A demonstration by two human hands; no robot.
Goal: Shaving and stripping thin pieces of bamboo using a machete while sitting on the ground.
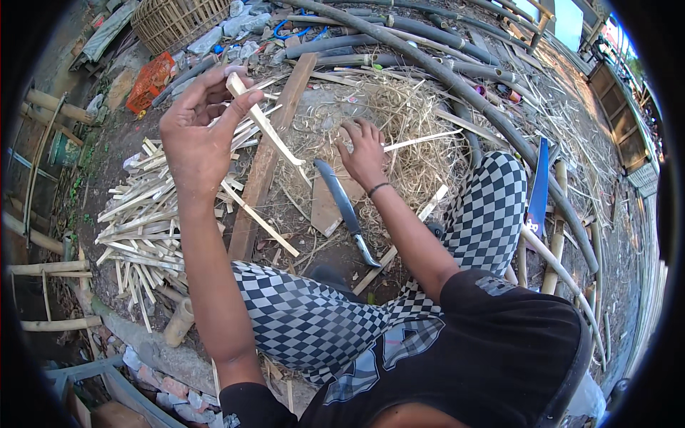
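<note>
My left hand [196, 132] is raised at the left, its thumb and fingers pinching a pale split bamboo strip [265, 130] that slants down toward the middle. Over a heap of thin curly shavings [421, 114] my right hand [364, 153] hovers or rests with loosely bent, parted fingers. A narrow strip [422, 140] juts out from beside its wrist; whether the hand touches it is hidden. Between my knees lies a large knife [341, 200] with a curved blade, partly across a flat wood block [330, 216].
A pile of cut bamboo strips [139, 228] lies left of a long wooden plank [282, 128]. Beyond are bamboo poles [421, 53], an orange crate [150, 82] and a woven basket [168, 25]. A blue saw [539, 192] stands by my right knee.
</note>
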